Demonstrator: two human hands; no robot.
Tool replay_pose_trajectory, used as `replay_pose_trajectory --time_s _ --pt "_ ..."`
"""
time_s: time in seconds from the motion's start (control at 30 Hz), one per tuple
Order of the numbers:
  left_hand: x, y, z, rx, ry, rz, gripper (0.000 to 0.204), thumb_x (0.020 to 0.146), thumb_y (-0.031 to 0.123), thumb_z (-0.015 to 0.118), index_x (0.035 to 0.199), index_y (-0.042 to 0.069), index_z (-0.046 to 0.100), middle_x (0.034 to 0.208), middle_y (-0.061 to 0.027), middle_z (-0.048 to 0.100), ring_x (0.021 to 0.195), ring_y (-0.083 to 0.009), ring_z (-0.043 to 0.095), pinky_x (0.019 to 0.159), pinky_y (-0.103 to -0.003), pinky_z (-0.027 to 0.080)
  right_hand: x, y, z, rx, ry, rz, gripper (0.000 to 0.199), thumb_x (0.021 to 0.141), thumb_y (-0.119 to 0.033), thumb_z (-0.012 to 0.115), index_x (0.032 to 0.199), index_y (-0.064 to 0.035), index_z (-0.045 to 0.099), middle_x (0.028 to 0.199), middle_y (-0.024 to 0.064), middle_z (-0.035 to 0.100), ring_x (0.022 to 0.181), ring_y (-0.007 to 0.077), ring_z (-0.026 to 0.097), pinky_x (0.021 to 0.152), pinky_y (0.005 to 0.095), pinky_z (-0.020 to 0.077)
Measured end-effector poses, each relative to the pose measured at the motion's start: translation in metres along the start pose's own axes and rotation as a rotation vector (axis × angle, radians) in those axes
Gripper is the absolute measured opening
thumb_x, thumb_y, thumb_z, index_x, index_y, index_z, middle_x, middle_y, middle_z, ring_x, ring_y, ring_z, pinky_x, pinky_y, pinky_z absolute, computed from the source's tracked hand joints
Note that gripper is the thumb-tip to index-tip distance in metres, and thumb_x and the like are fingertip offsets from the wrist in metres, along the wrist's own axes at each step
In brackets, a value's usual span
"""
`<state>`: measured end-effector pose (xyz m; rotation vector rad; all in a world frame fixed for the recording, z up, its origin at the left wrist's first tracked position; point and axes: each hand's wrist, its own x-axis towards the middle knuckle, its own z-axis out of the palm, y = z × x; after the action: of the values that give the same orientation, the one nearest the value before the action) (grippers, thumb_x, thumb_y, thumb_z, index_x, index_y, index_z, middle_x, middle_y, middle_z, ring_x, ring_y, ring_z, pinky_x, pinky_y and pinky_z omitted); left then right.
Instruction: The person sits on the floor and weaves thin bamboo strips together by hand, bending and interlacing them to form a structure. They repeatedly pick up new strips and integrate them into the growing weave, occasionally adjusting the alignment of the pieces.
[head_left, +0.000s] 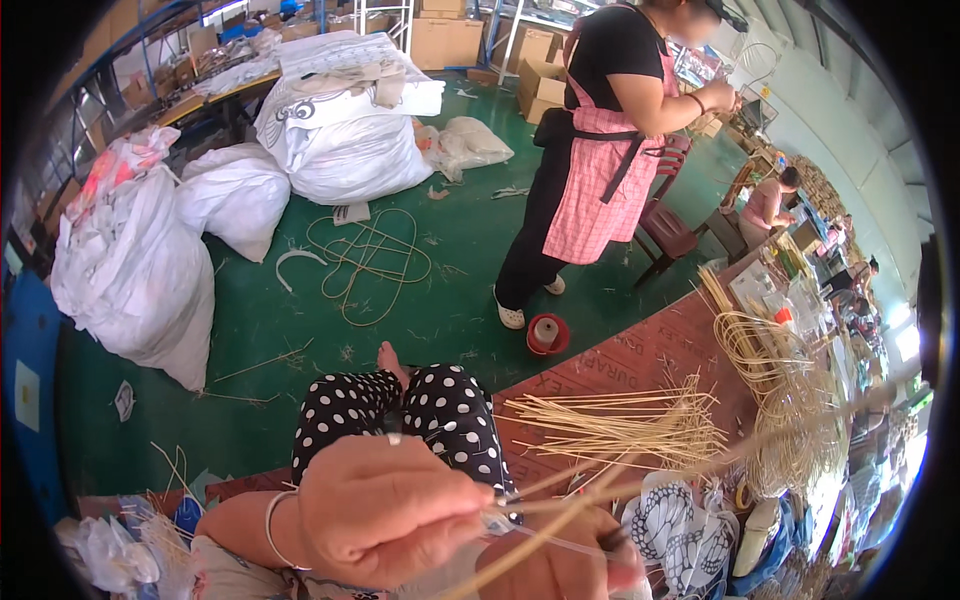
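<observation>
1. Your left hand pinches thin sticks between thumb and fingertips, in front of you.
2. Your right hand sits just below; its grip, partly hidden, I can't tell.
3. More sticks lie piled on the red board.

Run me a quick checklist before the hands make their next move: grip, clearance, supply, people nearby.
1. Left hand grip: ok; thumb and fingers pinch together on thin canes.
2. Right hand grip: cannot tell; canes cross in front of it and its fingertips are blurred.
3. Canes clear of each other: not ok; they cross just in front of the right hand.
4. Cut sticks at hand: ok; a loose pile lies on the red-brown board.
5. Co-worker in the pink apron clear of the hands: ok; standing on the green floor, beyond the board.
</observation>
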<state>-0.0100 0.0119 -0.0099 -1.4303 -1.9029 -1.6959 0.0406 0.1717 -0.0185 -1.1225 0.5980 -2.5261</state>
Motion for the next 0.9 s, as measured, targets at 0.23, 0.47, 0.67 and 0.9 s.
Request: replay_pose_trajectory --time_s 0.23,0.47,0.67,0.9 --pt "-0.004 0.015 0.001 -0.050 -0.036 0.006 0.017 0.070 0.003 0.066 0.084 -0.002 0.059 0.064 -0.0096 0.060 0.046 -0.0178 0.053 0.038 -0.025 0.039 -0.004 -0.002 -0.021 -1.401 0.053 -0.317 0.011 0.073 -0.010 0.062 0.081 -0.0020 0.059 0.061 0.0083 0.055 0.050 0.0223 0.054 0.041 0.0303 0.0389" --pt "-0.013 -0.036 0.008 0.255 0.033 0.010 0.014 0.068 0.000 0.065 0.081 0.000 0.058 0.061 -0.0069 0.057 0.047 -0.0194 0.053 0.041 -0.028 0.041 -0.016 0.030 -0.068 -1.210 0.437 -0.215 0.013 0.073 0.004 0.060 0.084 -0.0013 0.057 0.073 0.0062 0.057 0.062 0.0169 0.055 0.055 0.0282 0.0444" --pt "-0.017 -0.058 0.013 0.246 0.135 -0.034 0.015 0.070 -0.001 0.065 0.083 0.000 0.057 0.061 -0.0088 0.056 0.049 -0.0214 0.054 0.045 -0.028 0.042 -0.012 0.030 -0.072 -0.832 0.673 0.020 0.005 0.078 -0.002 0.061 0.080 -0.0004 0.057 0.071 0.0043 0.058 0.057 0.0110 0.051 0.051 0.0234 0.0413" --pt "-0.010 -0.036 0.008 0.307 0.110 -0.031 0.011 0.071 -0.001 0.061 0.081 -0.001 0.056 0.063 -0.0090 0.056 0.047 -0.0201 0.051 0.044 -0.028 0.039 -0.005 0.002 -0.006 -0.281 0.253 0.081 0.031 0.076 -0.029 0.062 0.070 0.0011 0.056 0.063 0.0119 0.056 0.052 0.0205 0.052 0.048 0.0304 0.0413"
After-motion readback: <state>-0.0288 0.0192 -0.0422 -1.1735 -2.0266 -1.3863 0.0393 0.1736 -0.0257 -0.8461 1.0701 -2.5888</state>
